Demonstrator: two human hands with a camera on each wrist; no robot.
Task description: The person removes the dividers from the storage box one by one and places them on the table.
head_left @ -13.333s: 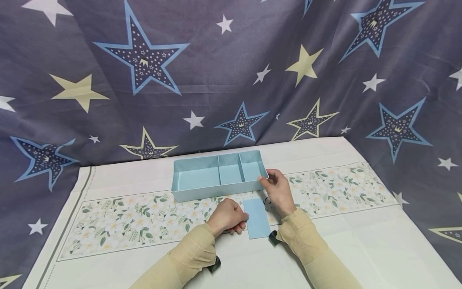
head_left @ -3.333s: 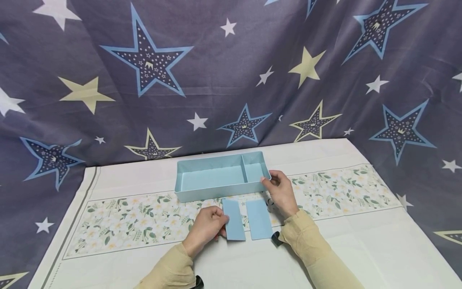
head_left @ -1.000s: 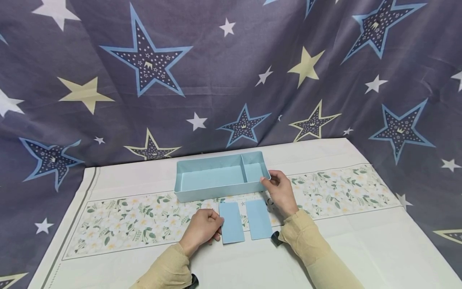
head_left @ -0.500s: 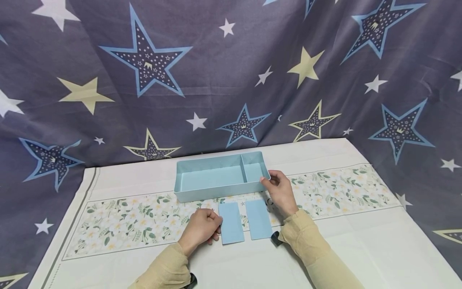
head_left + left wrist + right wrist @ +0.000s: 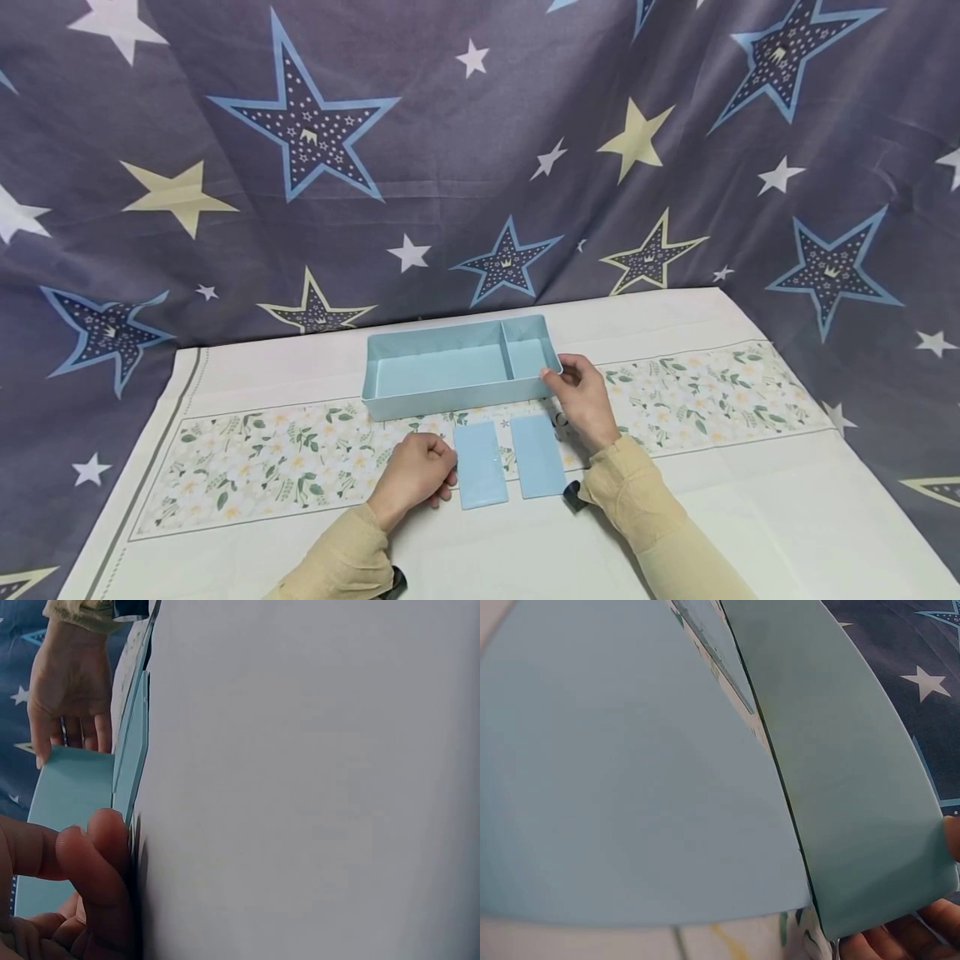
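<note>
A light-blue box (image 5: pixel 442 398) with one divider (image 5: pixel 506 349) stands on the cloth. My right hand (image 5: pixel 582 400) grips its near right corner, thumb on the rim and fingers behind the end wall. In front of the box two flat blue divider panels lie side by side, a left panel (image 5: pixel 482 467) and a right panel (image 5: pixel 537 456). My left hand (image 5: pixel 416 473) rests at the left panel's outer edge, fingers loosely curled with nothing pinched between them. The left wrist view shows thumb and fingertips (image 5: pixel 107 825) close together near the panel's end.
A white tablecloth (image 5: pixel 570 550) with a floral band (image 5: pixel 277 467) covers the table. Behind the box hangs a dark curtain (image 5: pixel 465 142) printed with stars. Dark bands sit at both wrists.
The box's second divider has come out since the oldest frame. My left hand, which held it tilted, has laid it flat left of the first panel and let go. My right hand stays put.
</note>
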